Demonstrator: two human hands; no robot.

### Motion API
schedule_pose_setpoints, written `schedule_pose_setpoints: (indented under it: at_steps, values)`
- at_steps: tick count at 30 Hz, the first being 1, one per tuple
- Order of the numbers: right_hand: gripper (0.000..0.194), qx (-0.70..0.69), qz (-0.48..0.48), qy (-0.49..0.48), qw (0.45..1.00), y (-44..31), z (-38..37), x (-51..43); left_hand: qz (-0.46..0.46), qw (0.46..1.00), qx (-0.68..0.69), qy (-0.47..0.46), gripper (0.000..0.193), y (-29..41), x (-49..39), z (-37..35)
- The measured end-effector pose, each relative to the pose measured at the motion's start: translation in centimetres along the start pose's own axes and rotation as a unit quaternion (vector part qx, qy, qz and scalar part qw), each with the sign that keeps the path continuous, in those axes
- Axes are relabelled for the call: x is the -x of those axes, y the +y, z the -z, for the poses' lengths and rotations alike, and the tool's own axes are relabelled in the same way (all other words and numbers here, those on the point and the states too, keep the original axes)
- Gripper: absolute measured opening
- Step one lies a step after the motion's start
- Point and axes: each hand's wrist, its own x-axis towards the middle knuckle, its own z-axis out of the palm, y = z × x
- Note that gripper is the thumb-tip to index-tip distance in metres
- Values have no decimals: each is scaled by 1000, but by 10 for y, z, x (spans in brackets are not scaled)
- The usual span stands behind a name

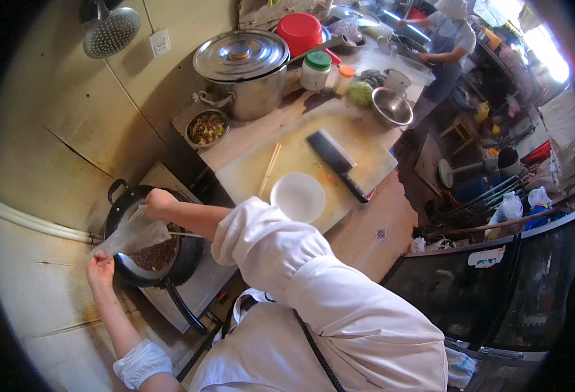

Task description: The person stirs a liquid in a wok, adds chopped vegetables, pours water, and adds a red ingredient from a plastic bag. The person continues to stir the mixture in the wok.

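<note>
A translucent plastic bag [138, 232] is stretched between my two hands above a black wok [195, 257]. My left hand [100, 267] pinches its lower end at the wok's left rim. Over the far side of the wok, my right hand [160, 205] is closed around the upper end. Dark brown food [154, 256] lies in the wok, partly hidden behind the bag. A thin metal rod, perhaps a utensil handle [187, 234], crosses the right rim. The wok's long black handle [185, 306] points towards me.
Right of the wok, a cutting board [248, 166] bears a cleaver [334, 154], chopsticks [270, 169] and a white bowl [298, 197]. Behind stand a lidded steel stockpot [248, 93] and a bowl of chopped food [207, 128]. Another person [446, 44] works at the back right.
</note>
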Motion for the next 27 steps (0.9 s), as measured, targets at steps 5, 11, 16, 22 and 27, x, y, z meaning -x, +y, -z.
schedule_pose_setpoints:
  at_steps: [5, 11, 16, 22, 27]
  values:
    - [16, -392, -172, 88, 900, 32, 3, -32, -38, 985, -100, -134, 19, -26, 35, -14]
    - [17, -682, -219, -35, 697, 0, 25, -16, -144, 713, -676, 121, 27, -49, 45, -22]
    - [10, -488, -140, -132, 851, -18, 29, -4, -52, 934, -279, 217, 18, -53, 27, -13]
    - [24, 229, 83, -116, 963, -5, 9, -23, -36, 993, 96, 58, 12, -47, 2, -10]
    - [22, -363, -166, -23, 917, 2, 3, -38, -34, 999, -29, -9, 15, -44, 13, -13]
